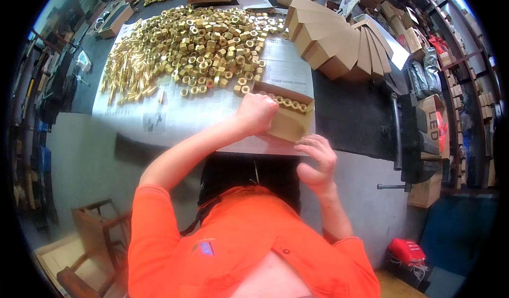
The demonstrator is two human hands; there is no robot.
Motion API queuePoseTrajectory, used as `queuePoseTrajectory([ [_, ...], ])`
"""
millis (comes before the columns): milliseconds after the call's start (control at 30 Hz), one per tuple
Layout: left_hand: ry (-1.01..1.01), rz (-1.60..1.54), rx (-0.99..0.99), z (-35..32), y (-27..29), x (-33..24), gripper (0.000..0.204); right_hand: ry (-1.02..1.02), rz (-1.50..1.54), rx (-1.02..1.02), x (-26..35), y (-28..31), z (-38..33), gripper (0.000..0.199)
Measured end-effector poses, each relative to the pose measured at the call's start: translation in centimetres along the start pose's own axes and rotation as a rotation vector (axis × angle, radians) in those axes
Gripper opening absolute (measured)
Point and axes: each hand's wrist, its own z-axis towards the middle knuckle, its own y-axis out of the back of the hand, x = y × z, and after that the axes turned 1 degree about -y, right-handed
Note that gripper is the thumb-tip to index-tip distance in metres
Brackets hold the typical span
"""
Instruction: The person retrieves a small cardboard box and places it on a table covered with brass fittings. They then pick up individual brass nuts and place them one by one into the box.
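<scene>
A small open cardboard box (pixel 290 130) sits on the newspaper near the table's front edge. Along its far wall runs a row of brass hex nuts (pixel 290 104). My left hand (pixel 257 113) is closed over the box's left part, knuckles up, and hides that end; whatever its fingers hold is out of sight. By the front right corner of the box is my right hand (pixel 319 160), thumb apart and fingers loosely bent, nothing seen in it. Its fingertips are at the box's edge; whether they touch it I cannot tell. Beyond spreads a big heap of brass nuts (pixel 207 43).
Slim brass pins (pixel 130 75) lie left of the heap on the newspaper (pixel 185 120). Nested empty cardboard boxes (pixel 331 38) fan out at the back right. A vise (pixel 416 139) stands at the table's right edge. A wooden stool (pixel 101 234) is at lower left.
</scene>
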Motion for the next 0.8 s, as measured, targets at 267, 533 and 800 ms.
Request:
queuePoseTrajectory([
  [267, 0.011, 0.054, 0.028, 0.8, 0.3, -0.2, 0.012, -0.024, 0.029, 0.019, 0.0, -0.2, -0.1, 0.027],
  [533, -0.024, 0.087, 0.029, 0.4, 0.6, 0.1, 0.011, -0.015, 0.015, 0.019, -0.1, -0.4, 0.0, 0.027],
  [800, 0.467, -0.036, -0.159, -2.7, 4.3, 5.6, 0.02, -0.035, 0.011, 0.016, -0.3, 0.0, -0.2, 0.028],
])
